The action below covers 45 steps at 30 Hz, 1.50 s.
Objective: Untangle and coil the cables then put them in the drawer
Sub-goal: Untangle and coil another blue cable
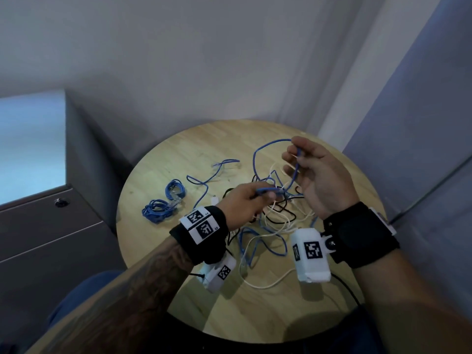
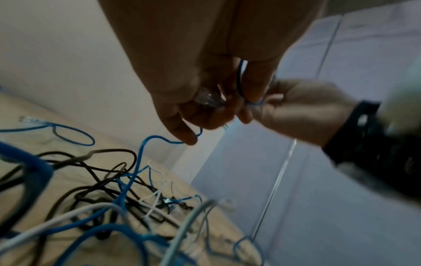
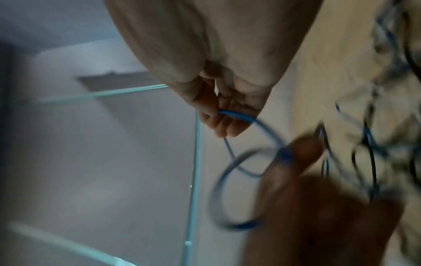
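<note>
A blue cable [image 1: 256, 157] arcs between both hands above the round wooden table [image 1: 178, 290]. My left hand [image 1: 245, 204] pinches its end near a clear plug [image 2: 208, 99], just over a tangle of blue, black and white cables [image 1: 275, 218]. My right hand [image 1: 314, 169] is raised at the right, thumb and fingers pinching a loop of the same blue cable [image 3: 237, 116]. Two coiled blue cables [image 1: 163, 203] lie on the table's left side. A loose blue cable [image 1: 209, 178] stretches between the coils and the tangle.
A grey drawer cabinet [image 1: 46, 226] with a round lock [image 1: 60, 202] stands left of the table, its drawers closed. Grey walls enclose the corner behind and to the right. White and black cable ends trail toward the table's near edge [image 1: 268, 284].
</note>
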Each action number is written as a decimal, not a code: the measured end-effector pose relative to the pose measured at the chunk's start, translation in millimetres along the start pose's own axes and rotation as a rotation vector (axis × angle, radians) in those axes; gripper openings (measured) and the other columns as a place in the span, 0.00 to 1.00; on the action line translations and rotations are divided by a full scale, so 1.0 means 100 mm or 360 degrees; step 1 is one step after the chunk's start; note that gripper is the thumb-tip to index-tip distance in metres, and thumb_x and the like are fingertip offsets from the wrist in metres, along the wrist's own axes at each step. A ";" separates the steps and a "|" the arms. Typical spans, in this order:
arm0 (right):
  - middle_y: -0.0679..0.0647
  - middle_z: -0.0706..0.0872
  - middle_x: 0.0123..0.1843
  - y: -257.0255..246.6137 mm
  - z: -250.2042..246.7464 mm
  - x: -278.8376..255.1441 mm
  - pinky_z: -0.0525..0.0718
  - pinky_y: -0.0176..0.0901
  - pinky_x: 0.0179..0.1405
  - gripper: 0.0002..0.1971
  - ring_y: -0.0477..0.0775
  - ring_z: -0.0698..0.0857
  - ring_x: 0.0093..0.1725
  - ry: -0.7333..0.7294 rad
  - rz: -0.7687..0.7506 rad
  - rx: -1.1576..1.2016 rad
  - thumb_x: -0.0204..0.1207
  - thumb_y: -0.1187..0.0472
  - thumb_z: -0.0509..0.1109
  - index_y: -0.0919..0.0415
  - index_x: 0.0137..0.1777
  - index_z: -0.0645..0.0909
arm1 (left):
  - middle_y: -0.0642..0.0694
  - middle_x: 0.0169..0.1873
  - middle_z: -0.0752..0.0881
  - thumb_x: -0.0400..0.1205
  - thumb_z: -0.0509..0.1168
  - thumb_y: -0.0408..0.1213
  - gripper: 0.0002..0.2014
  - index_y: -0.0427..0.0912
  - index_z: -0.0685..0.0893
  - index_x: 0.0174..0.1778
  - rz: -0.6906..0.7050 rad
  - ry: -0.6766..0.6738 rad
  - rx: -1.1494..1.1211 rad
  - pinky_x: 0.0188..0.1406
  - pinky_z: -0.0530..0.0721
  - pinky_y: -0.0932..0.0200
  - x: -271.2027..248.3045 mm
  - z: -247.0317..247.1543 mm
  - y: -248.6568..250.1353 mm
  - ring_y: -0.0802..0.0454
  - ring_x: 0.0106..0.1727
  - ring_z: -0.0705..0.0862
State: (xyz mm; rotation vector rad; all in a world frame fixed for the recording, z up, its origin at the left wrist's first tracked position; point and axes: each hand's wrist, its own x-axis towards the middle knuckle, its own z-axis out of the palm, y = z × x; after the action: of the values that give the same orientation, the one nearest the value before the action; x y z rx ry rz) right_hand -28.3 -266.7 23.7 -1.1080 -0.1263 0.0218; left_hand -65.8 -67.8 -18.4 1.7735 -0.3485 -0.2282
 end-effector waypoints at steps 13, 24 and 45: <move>0.52 0.86 0.41 -0.20 -0.34 0.01 0.83 0.52 0.51 0.15 0.55 0.84 0.44 0.0291 -0.0597 -0.1527 0.90 0.51 0.67 0.55 0.42 0.81 | 0.52 0.35 0.71 0.84 0.65 0.50 0.11 0.46 0.83 0.47 -0.0190 0.0423 -0.0943 0.48 0.73 0.53 -0.05 -0.47 0.24 0.52 0.36 0.71; 0.58 0.84 0.40 -0.09 -0.59 0.12 0.76 0.54 0.41 0.19 0.65 0.82 0.43 0.0489 -0.0360 -0.1770 0.89 0.45 0.65 0.59 0.44 0.81 | 0.52 0.30 0.72 0.92 0.61 0.37 0.08 0.39 0.83 0.59 -0.0159 -0.0358 -0.1317 0.60 0.86 0.44 -0.13 -0.64 0.25 0.52 0.33 0.78; 0.46 0.89 0.38 -0.18 0.41 -0.48 0.81 0.46 0.44 0.05 0.44 0.82 0.39 -0.0341 -0.0611 -0.1360 0.87 0.60 0.74 0.54 0.50 0.92 | 0.40 0.36 0.87 0.92 0.63 0.34 0.11 0.32 0.88 0.56 0.0056 0.0218 -0.0289 0.39 0.85 0.57 0.04 -0.42 0.02 0.46 0.34 0.86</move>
State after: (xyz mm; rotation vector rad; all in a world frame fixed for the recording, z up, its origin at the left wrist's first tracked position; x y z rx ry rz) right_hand -81.2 -242.3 53.8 -1.9150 -0.5770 -0.2815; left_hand -47.7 -31.0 -7.0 1.5928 -0.2523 -0.1090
